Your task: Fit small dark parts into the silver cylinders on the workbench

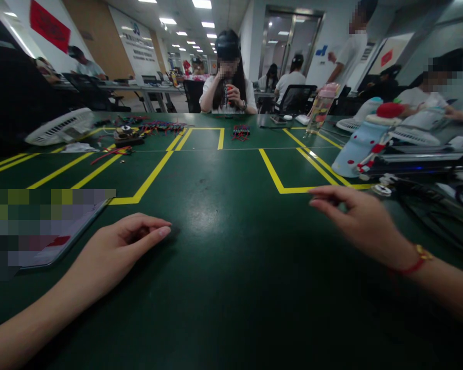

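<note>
My left hand [127, 241] rests on the dark green table [216, 288] at the left, its thumb and forefinger tips together. Nothing shows between them, and the other fingers are curled underneath, mostly hidden. To its left lies a flat, tablet-like sheet [77, 236], partly blurred out, with a red patch on it. My right hand [358, 221] is over the table at the right, near a corner of yellow tape [293, 190]. A small gap separates its thumb and forefinger, and no object is seen in it. A red cord bracelet [412, 266] circles that wrist.
A blue bottle [355, 146] with a red top and black cables [416, 200] lie beyond my right hand. Farther off are a clear bottle [322, 110], wired parts [241, 132], a white fan [61, 126] and a seated person [227, 77] holding something orange and black.
</note>
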Demonstrator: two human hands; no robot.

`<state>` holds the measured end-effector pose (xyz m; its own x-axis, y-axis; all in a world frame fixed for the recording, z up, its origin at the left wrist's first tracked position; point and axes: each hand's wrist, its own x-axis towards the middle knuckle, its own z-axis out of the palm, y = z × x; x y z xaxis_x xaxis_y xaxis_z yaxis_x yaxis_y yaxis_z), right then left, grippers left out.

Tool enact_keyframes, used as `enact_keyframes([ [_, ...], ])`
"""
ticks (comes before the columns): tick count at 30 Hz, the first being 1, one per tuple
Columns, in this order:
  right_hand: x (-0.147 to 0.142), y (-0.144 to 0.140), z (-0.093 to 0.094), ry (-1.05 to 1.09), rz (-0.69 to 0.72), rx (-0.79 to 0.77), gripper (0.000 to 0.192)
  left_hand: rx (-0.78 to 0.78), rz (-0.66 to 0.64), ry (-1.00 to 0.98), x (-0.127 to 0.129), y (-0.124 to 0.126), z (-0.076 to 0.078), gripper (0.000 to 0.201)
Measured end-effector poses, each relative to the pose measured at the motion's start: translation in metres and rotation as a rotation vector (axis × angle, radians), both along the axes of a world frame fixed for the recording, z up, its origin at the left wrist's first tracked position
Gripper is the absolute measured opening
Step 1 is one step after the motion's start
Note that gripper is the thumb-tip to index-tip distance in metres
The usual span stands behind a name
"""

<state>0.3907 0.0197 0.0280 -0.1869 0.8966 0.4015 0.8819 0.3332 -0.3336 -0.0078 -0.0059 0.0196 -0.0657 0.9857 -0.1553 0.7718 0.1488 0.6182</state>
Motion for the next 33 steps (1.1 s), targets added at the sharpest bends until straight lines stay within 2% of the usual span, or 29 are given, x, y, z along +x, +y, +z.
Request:
enact_keyframes([
  [2, 0.045, 0.009, 0.009, -0.017, -0.217, 0.102, 0.033, 0.010, 0.015, -0.002, 0.001, 0.001, -0.001, 0.044],
  [4, 0.081, 0.017, 0.016, -0.123, -0.412, 0.138, 0.030, 0.021, 0.022, 0.008, 0.001, 0.001, -0.003, 0.043],
  [6, 0.105, 0.022, 0.020, -0.224, -0.560, 0.062, 0.030, 0.034, 0.031, 0.022, -0.001, 0.000, -0.006, 0.043],
  [8, 0.118, 0.025, 0.022, -0.243, -0.632, -0.069, 0.034, 0.036, 0.023, 0.020, -0.002, 0.000, -0.008, 0.042],
  [11, 0.122, 0.027, 0.022, -0.217, -0.662, -0.160, 0.040, 0.023, 0.003, -0.010, -0.004, -0.001, -0.008, 0.041],
  [19, 0.117, 0.022, 0.029, -0.179, -0.729, -0.127, 0.032, 0.009, -0.005, -0.020, -0.007, -0.001, -0.007, 0.041],
  [26, 0.121, 0.024, 0.027, -0.187, -0.647, -0.165, 0.047, 0.044, -0.002, -0.025, -0.006, -0.002, -0.008, 0.039],
  [33, 0.117, 0.023, 0.033, -0.139, -0.712, -0.241, 0.038, 0.021, 0.001, -0.038, -0.008, -0.002, -0.009, 0.042],
])
